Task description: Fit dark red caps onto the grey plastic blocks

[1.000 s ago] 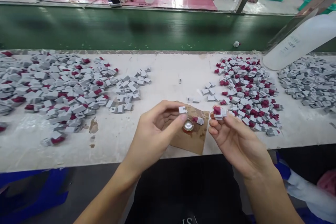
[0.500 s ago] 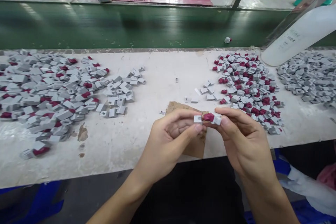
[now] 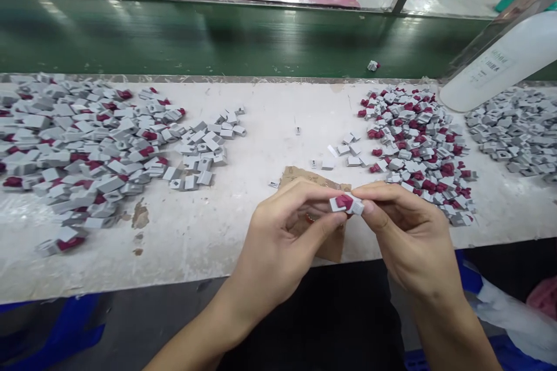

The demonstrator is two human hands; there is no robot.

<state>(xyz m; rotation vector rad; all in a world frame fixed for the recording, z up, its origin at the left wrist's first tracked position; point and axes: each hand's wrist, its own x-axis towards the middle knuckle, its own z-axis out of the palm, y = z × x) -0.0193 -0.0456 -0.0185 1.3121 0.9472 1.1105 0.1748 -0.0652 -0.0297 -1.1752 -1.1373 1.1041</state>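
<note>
Between my fingertips, above a piece of brown cardboard (image 3: 333,246), is a small grey and dark-red plastic part (image 3: 345,203). My left hand (image 3: 289,232) pinches its left, grey end with thumb and index finger. On the other side, my right hand (image 3: 407,232) pinches the grey right end. The dark-red middle shows between the two grey ends, which touch or nearly touch it. A heap of grey and dark-red parts (image 3: 418,139) lies just beyond my right hand. A few loose grey pieces (image 3: 350,148) are scattered beyond the cardboard.
On the left spreads a large heap of grey and dark-red pieces (image 3: 87,151). A white bottle (image 3: 500,64) leans at the right beside a heap of grey pieces (image 3: 517,130). Behind the table runs a green belt (image 3: 195,35), with people's arms at a far bench.
The grey piece in my left hand and the grey and dark-red part in my right have come together; the gap between them has closed. The view has shifted slightly.
</note>
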